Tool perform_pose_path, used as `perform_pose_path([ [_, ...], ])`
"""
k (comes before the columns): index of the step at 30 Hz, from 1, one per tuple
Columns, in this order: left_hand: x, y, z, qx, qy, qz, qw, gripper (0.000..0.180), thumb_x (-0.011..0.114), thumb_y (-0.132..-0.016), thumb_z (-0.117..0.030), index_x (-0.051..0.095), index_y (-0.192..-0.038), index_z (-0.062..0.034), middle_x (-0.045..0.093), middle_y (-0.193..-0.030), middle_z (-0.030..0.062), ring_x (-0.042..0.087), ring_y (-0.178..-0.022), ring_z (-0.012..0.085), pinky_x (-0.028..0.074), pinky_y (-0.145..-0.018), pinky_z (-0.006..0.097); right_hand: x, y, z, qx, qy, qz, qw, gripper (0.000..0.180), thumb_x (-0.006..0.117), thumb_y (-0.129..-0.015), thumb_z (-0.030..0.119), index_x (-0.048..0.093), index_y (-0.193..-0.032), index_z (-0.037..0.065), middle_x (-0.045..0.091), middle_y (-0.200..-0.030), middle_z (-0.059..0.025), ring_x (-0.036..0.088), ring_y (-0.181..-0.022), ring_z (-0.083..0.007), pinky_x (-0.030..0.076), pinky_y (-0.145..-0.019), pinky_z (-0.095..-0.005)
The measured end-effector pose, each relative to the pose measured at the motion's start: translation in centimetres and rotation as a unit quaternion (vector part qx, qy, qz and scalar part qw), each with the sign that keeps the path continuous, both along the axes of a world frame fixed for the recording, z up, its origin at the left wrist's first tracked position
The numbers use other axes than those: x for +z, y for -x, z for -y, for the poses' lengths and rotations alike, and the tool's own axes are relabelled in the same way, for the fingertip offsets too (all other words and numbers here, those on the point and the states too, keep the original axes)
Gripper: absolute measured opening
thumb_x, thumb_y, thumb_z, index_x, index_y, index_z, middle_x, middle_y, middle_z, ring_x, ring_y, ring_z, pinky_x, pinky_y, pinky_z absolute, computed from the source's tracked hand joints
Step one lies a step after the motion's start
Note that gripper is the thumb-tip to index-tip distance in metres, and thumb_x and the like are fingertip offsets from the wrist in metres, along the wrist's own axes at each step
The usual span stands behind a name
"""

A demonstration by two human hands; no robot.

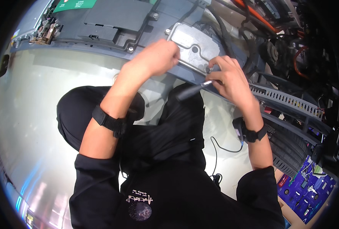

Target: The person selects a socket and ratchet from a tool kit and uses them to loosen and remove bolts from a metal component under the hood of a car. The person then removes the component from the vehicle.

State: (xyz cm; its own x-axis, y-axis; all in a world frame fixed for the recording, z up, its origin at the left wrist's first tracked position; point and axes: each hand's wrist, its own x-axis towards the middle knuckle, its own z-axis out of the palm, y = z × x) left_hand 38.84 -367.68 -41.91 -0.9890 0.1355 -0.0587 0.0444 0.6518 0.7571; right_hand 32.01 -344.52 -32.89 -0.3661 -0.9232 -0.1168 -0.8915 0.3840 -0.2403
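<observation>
A flat silver metal unit [196, 47] with a raised curved rim and a dark round spot lies on a grey panel in front of me. My left hand [160, 55] is at its near left edge, fingers curled in; whatever they may grip is hidden. At the near right corner of the unit, my right hand [230, 78] has its thumb and fingers closed on a black-handled tool [192, 91] with a silvery end. The handle points down to the left over my knee and is blurred. The tool's working end is hidden by my fingers.
Dark cables and an orange cable [253, 13] run at the upper right. A black box cover [116, 19] and bolts are at the upper left. A slotted grey rail [288, 99] and a tyre [288, 139] stand right. A purple mat [307, 191] with small parts lies lower right.
</observation>
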Motion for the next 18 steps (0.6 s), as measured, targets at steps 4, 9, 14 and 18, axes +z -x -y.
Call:
perform_pose_path([
  [4, -0.1, -0.5, -4.3, -0.113, -0.234, 0.097, 0.961, 0.028, 0.06, -0.092, -0.02, 0.062, -0.111, 0.0014, 0.069, -0.083, 0.0105, 0.067, -0.076, 0.0187, 0.053, -0.066, 0.032, -1.1, -0.9, -1.5, -0.055, 0.048, -0.01, 0.997, 0.015, 0.07, -0.064, -0.001, 0.072, -0.077, 0.006, 0.058, -0.112, -0.0075, 0.055, -0.105, -0.0273, 0.043, -0.088, -0.0366],
  [9, 1.7, -2.1, -9.5, -0.083, -0.504, 0.271, 0.816, 0.032, 0.055, -0.096, -0.023, 0.053, -0.115, 0.0028, 0.065, -0.083, 0.01, 0.065, -0.069, 0.016, 0.054, -0.059, 0.028, -2.3, -1.7, -2.4, -0.142, 0.118, 0.042, 0.982, 0.033, 0.065, -0.064, -0.007, 0.068, -0.095, 0.005, 0.056, -0.111, -0.0131, 0.055, -0.103, -0.0298, 0.048, -0.084, -0.0385],
  [14, -0.2, -2.2, -10.8, -0.107, -0.444, 0.248, 0.855, 0.02, 0.047, -0.096, -0.014, 0.049, -0.107, 0.0024, 0.064, -0.085, 0.0093, 0.064, -0.065, 0.0133, 0.053, -0.059, 0.028, -3.7, -2.9, -5.3, -0.396, 0.252, 0.248, 0.848, 0.044, 0.064, -0.078, 0.001, 0.054, -0.121, -0.001, 0.061, -0.1, -0.0093, 0.06, -0.084, -0.0185, 0.05, -0.073, -0.029],
  [18, -0.5, -3.1, -13.4, -0.008, -0.522, 0.197, 0.83, 0.026, 0.049, -0.095, -0.017, 0.048, -0.111, 0.0038, 0.063, -0.084, 0.0125, 0.064, -0.069, 0.0187, 0.052, -0.07, 0.032, -2.8, -1.9, -4.1, -0.452, 0.17, 0.297, 0.823, 0.039, 0.068, -0.08, 0.01, 0.057, -0.115, -0.004, 0.068, -0.082, -0.011, 0.065, -0.072, -0.022, 0.051, -0.069, -0.0307],
])
